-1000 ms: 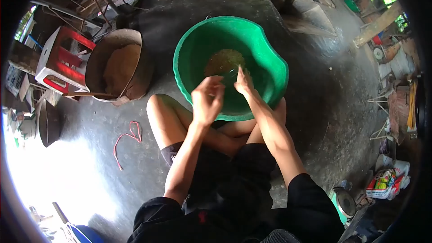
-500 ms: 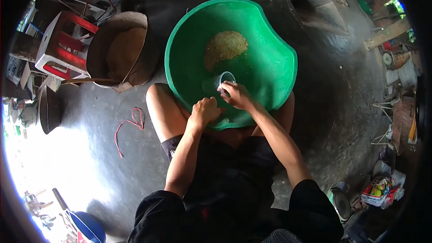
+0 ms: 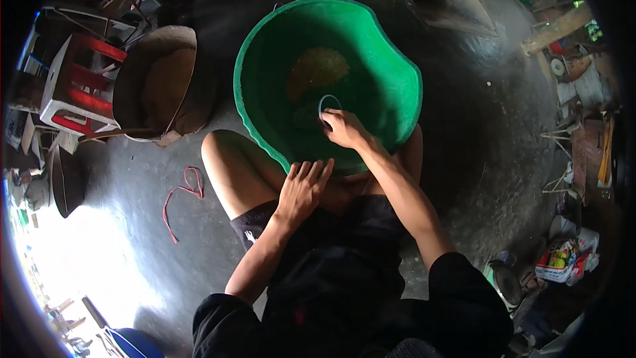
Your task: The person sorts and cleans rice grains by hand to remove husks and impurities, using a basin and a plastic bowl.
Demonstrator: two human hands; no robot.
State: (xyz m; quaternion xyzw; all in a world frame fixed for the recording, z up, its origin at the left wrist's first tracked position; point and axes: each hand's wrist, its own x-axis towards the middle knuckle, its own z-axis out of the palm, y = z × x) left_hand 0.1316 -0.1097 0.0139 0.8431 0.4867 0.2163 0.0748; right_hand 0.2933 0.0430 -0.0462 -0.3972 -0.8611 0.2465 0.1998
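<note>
A large green plastic basin rests between my bent legs, with a patch of yellowish grain-like material on its inside. My right hand is inside the basin, its fingers closed on the rim of a clear plastic cup. The cup lies on its side, and its see-through body is hard to make out in the shadow. At the basin's near edge, my left hand has its fingers hooked over the rim; the palm stays outside.
Left of the basin stands a wide round container with brown material inside, beside a white and red stool. A pink-red cord lies on the dark floor. Wooden pieces and a colourful bag are at the right.
My left hand has opened out and moved onto the basin's near rim. Shadow now covers the grain. My right hand still holds the cup, and the whole view has shifted slightly.
</note>
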